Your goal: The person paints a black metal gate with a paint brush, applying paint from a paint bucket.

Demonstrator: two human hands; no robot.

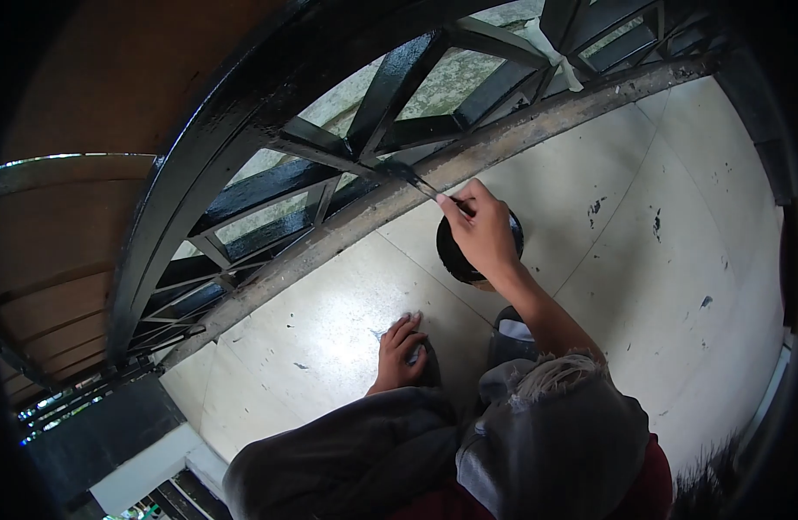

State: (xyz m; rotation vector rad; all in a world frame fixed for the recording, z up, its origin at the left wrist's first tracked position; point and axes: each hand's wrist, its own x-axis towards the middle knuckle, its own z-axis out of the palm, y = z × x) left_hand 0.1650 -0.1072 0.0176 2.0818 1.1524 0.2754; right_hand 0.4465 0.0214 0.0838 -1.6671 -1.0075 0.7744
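Observation:
My right hand (483, 234) pinches a paintbrush (426, 186) by its handle. The dark bristles reach the lower bars of a black-painted gate (399, 82), just above the floor ledge. Below and partly behind this hand stands a round can of black paint (452, 254), its inside dark. My left hand (400, 354) is low near my foot, fingers spread and slightly bent, with no tool visible in it. Whether it rests on the floor or on my foot is hard to tell.
A worn concrete ledge (347, 232) runs under the gate. Dark paint flecks mark the pale floor tiles (624, 286). A whitish cloth or strip (551, 50) hangs on the gate's upper right bars. Brown panels (78, 204) fill the left side. My bent knees are close below.

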